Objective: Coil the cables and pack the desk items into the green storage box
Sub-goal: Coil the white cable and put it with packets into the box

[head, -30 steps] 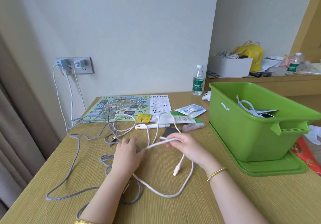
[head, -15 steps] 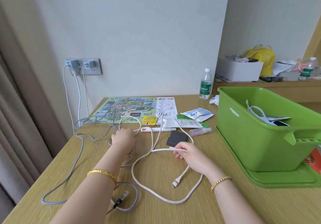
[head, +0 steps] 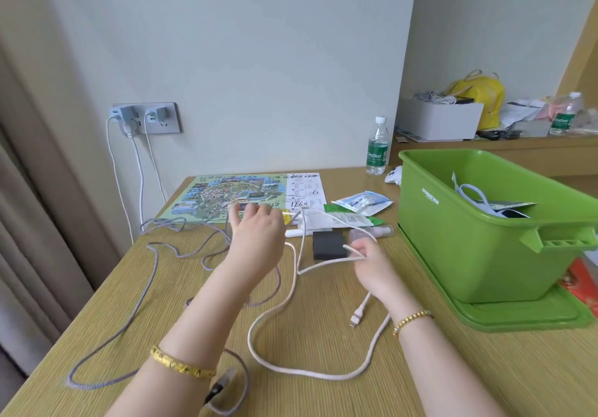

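Observation:
A white cable [head: 293,290] loops over the wooden desk, its plug [head: 356,315] lying near my right wrist. My right hand [head: 369,259] pinches a bend of this cable beside a black adapter [head: 328,244]. My left hand [head: 257,230] is stretched forward over the desk's far part, fingers spread and blurred, by the cable's far end; whether it holds anything is unclear. A grey braided cable [head: 142,293] sprawls on the left. The green storage box [head: 459,232] stands on its lid at the right, with a coiled cable and packets inside.
A printed map sheet [head: 233,195], sachets [head: 362,202], a white tube [head: 336,221], a pen and a small pink bottle [head: 372,232] lie behind the hands. A water bottle [head: 377,148] stands by the wall. Two chargers sit in the wall socket [head: 145,119]. A curtain hangs at left.
My left hand has let the cables go near my body and reached forward to the map's near edge. My right hand has lifted its bend of white cable slightly.

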